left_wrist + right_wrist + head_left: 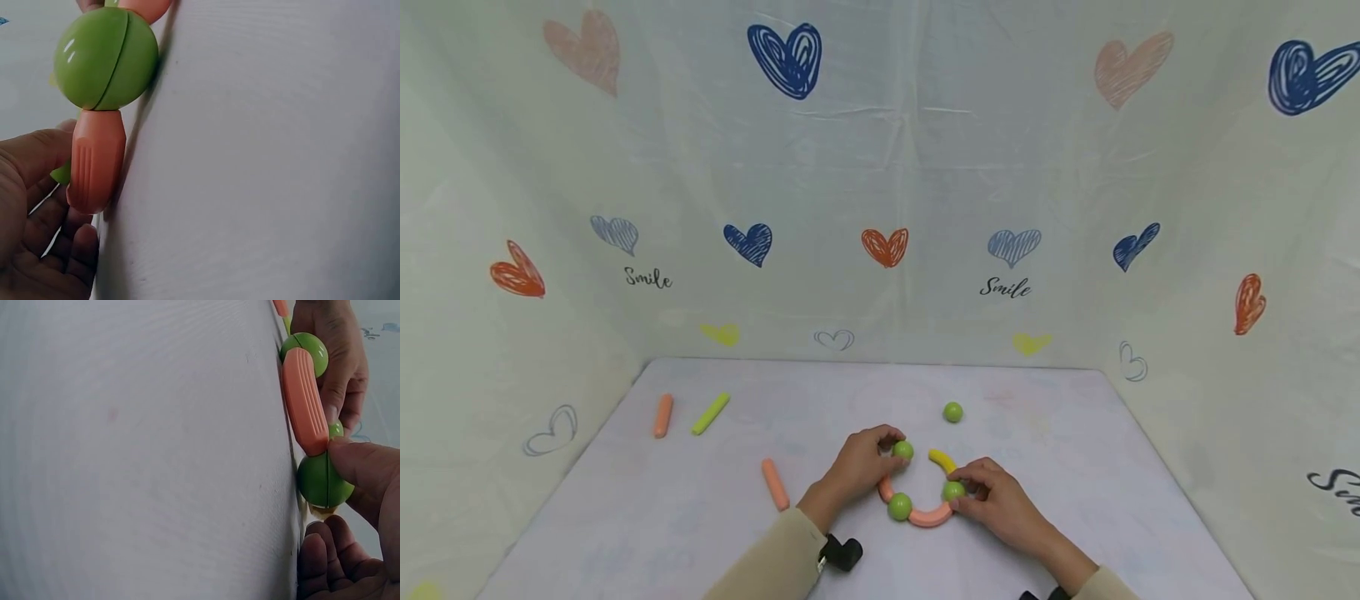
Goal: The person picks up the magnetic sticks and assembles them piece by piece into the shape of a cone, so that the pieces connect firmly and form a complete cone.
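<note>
Curved toy rods and green balls are joined in a partial ring on the table. My left hand (861, 462) pinches the green ball (903, 451) at the ring's far left end. Below that ball an orange curved rod (97, 159) runs to another green ball (899, 506) at the near left. From there a second orange curved rod (931, 517) leads to the green ball (325, 481) at the right, which my right hand (1000, 504) grips between thumb and fingers. A yellow curved rod (942, 460) extends away from that right ball, its far end apart from the left hand's ball.
Beyond the ring lies a loose green ball (952, 412). A straight orange rod (775, 484) lies left of my left forearm. At the far left are another orange rod (663, 416) and a yellow-green rod (711, 413). A heart-printed curtain (850, 183) encloses the white table (647, 517).
</note>
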Available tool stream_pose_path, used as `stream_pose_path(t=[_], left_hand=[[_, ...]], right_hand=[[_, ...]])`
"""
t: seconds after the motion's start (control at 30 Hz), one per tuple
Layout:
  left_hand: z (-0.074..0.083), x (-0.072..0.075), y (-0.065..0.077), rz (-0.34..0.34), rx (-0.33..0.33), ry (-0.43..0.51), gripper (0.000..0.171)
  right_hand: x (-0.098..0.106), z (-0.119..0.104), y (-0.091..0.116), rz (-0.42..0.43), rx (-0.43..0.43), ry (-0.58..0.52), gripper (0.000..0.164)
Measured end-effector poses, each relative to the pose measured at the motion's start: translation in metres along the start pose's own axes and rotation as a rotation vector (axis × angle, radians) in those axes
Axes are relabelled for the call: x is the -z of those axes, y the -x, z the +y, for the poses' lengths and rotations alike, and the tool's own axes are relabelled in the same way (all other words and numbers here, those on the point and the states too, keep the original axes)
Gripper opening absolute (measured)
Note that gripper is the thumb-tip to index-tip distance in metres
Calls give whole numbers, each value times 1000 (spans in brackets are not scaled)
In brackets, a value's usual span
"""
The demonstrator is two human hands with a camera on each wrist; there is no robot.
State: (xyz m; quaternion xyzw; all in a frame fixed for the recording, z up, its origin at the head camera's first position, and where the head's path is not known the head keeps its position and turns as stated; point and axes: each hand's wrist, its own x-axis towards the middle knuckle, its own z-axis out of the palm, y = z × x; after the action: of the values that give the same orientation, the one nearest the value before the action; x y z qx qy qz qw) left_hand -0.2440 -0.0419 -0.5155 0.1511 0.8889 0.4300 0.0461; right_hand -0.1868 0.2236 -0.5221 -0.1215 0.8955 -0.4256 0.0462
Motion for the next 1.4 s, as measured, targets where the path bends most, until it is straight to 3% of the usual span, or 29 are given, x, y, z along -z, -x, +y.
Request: stream_pose_path(t=[0.13, 0.63, 1.4], left_hand=[[-1, -1, 2, 2, -25, -39, 28], [4, -2, 12, 33, 13, -106, 29], [8, -3, 15, 3, -23, -63, 33]], right_hand=[[0, -1, 1, 2, 1, -4, 30], [-1, -1, 4, 4, -12, -18, 31], [0, -3, 3, 10, 23, 5, 29]])
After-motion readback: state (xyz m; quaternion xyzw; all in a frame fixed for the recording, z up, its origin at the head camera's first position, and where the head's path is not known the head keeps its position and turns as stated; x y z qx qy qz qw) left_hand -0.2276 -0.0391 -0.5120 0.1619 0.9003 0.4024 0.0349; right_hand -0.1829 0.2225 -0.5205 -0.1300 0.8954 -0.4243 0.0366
